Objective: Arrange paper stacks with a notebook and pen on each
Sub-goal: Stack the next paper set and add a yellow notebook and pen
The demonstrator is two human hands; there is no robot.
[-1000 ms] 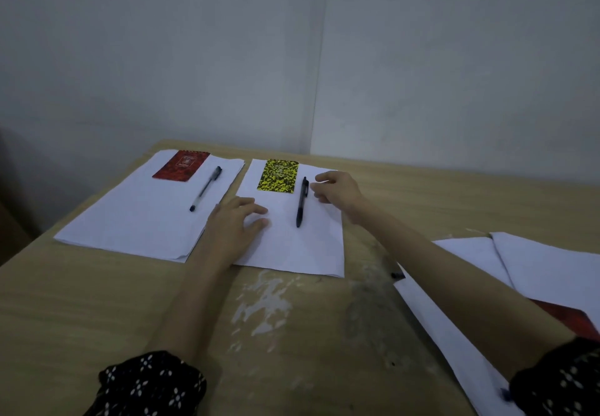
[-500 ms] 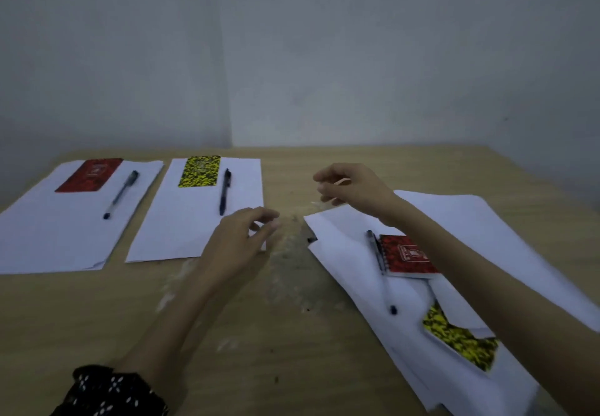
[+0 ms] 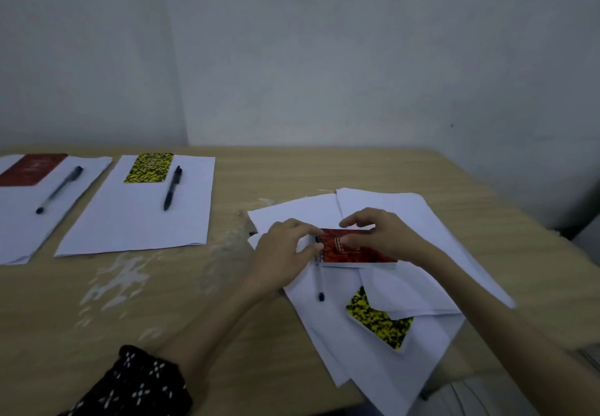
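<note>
A red notebook (image 3: 355,253) lies on a messy pile of white sheets (image 3: 406,217) at the right. My left hand (image 3: 285,253) pinches its left, spiral edge. My right hand (image 3: 384,234) holds it with the thumb on the cover and the fingers over the far edge. A clear pen (image 3: 320,281) lies along the notebook's left side, its upper end hidden by my left fingers. A yellow-black notebook (image 3: 380,321) sits nearer me, half covered by a sheet.
Two tidy paper stacks lie at the left: one (image 3: 19,221) bears a red notebook (image 3: 32,169) and a pen (image 3: 60,188), the other (image 3: 139,214) a yellow notebook (image 3: 149,167) and a black pen (image 3: 172,187). The table's right edge (image 3: 519,217) is near the pile.
Both hands left the second stack and moved right to the messy pile, where they took hold of the red notebook. My view swung right with them.
</note>
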